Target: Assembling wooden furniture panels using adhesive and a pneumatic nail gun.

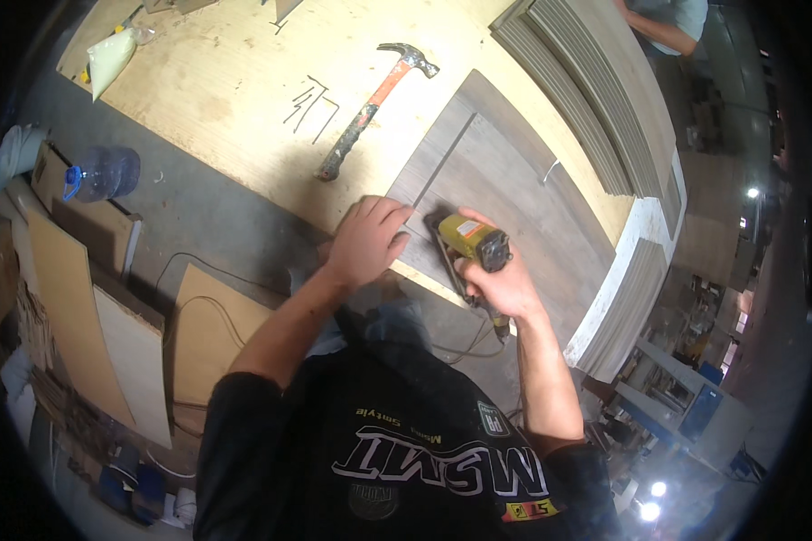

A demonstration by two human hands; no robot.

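One nail gun (474, 236) sat clasped in your right hand (507, 284), near the close edge of the panel (519, 171); your left hand (365, 239) met the strip (445, 158), grip unclear; desk (401, 123) separated panel from hammer (368, 113).

Hammer (367, 110) on tbl (216, 90), L of board (505, 162), stacked panels (579, 86) to R.

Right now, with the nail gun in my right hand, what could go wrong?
Your left hand is close to the nail gun in your right hand, so a stray shot might hit it. The air hose also hangs in a loose loop and could snag.
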